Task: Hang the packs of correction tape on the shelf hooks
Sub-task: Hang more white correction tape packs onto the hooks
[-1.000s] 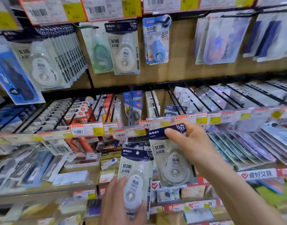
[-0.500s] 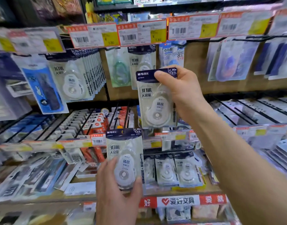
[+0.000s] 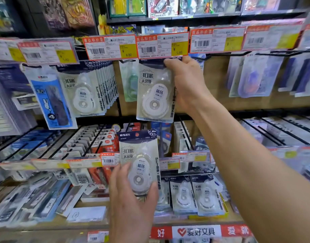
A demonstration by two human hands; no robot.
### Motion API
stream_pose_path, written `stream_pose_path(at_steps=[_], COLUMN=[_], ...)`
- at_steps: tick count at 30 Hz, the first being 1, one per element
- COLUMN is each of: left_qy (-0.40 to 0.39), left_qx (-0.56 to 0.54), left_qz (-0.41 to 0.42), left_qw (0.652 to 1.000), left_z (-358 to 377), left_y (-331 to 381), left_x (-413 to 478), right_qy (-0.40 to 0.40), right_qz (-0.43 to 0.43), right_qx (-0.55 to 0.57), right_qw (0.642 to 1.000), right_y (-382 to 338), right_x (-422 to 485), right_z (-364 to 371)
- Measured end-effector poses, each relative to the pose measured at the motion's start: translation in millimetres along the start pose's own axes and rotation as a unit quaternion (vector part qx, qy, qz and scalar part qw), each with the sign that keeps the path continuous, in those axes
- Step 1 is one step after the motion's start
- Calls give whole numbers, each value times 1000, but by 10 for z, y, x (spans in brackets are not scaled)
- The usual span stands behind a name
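My right hand [image 3: 187,83] pinches the dark top edge of a white correction tape pack [image 3: 155,95] and holds it up just under the price tags [image 3: 162,45], where the hook's end is hidden. My left hand [image 3: 131,199] grips a second identical pack [image 3: 139,162] by its lower part, upright in front of the middle shelf. A full row of the same packs [image 3: 84,92] hangs on the hook to the left. Three more packs [image 3: 194,195] stand in a yellow box on the bottom shelf.
A green tape pack [image 3: 130,81] hangs just left of the raised one. A blue pack [image 3: 50,100] hangs at far left, purple ones [image 3: 254,76] at right. Black wire hooks [image 3: 94,142] with stock stick out across the middle row. A red shelf strip [image 3: 199,231] runs below.
My right hand has lifted its pack from the middle shelf up to the top row of hooks. The left hand has kept its pack low. My view has tilted upward.
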State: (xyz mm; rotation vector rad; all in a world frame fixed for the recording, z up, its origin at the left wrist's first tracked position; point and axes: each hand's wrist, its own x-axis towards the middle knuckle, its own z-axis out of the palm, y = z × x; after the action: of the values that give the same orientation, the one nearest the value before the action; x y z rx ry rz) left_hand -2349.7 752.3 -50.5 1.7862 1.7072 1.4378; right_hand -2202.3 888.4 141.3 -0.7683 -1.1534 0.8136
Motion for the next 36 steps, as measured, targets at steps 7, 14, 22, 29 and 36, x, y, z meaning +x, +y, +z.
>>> stream_pose_path(at_steps=[7,14,22,29,36], left_qy=[-17,-24,-25,-31,-23], left_qx=[-12,-6,7,13,6], left_qz=[-9,-6,22,75,114], left_qw=[1000,1000,999,997,993], left_z=[81,112,108,160,294], left_y=[-18,-36,-31,18,88], left_x=[71,132,206,284,369], right_qy=[1,84,151,180,-63], right_qz=[-26,-45,-32,-21,99], right_qx=[-57,-134,-223,-227,-99], right_qw=[998,986,962,957,988], right_y=[69,186,356,441,523], right_x=[120,316,667,458,-587], right_z=[-99,-72,33,-67,-334])
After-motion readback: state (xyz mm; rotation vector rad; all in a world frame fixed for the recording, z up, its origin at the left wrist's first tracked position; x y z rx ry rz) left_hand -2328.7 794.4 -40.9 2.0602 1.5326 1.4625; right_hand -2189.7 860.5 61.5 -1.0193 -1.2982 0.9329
